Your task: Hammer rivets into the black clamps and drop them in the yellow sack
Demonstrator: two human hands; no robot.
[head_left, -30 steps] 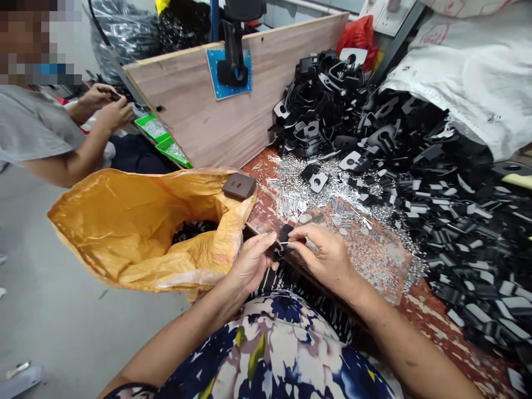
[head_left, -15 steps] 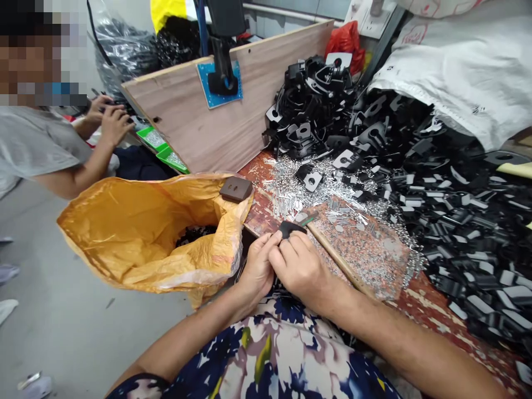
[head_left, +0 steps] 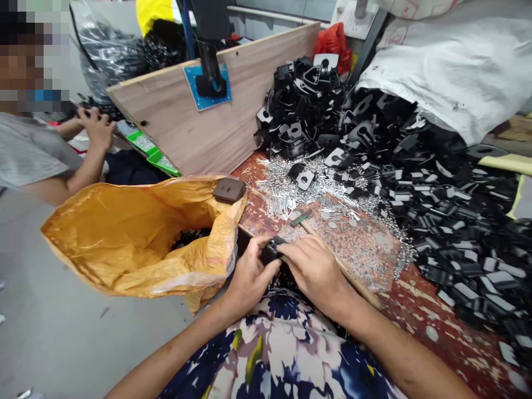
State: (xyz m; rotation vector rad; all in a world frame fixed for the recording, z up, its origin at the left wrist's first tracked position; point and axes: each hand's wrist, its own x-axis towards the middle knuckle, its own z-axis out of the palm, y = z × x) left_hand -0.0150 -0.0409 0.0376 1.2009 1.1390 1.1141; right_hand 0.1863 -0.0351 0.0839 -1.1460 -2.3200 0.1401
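Close to my body, at the table's near edge, my left hand [head_left: 251, 274] and my right hand [head_left: 313, 271] both grip one small black plastic part [head_left: 272, 247]. Fingers cover much of it, so its full shape is hidden. Just beyond my right hand lies a hammer [head_left: 305, 221], its wooden handle running under my right forearm. The hammer rests on a speckled stone slab [head_left: 361, 249]. Loose metal pins [head_left: 278, 191] are heaped behind the slab, with a black and grey clip piece [head_left: 302, 176] lying on them.
An open yellow sack [head_left: 112, 238] stands left of my hands, a brown block [head_left: 229, 190] on its rim. Black plastic parts [head_left: 457, 221] pile up at right. A wooden board [head_left: 178, 122] stands behind. At far left sits a co-worker [head_left: 33, 155], hands raised.
Both hands have drawn the black part slightly down and left, and it has turned to show another side. The right fingers are now more stretched out. The whole view has shifted a little.
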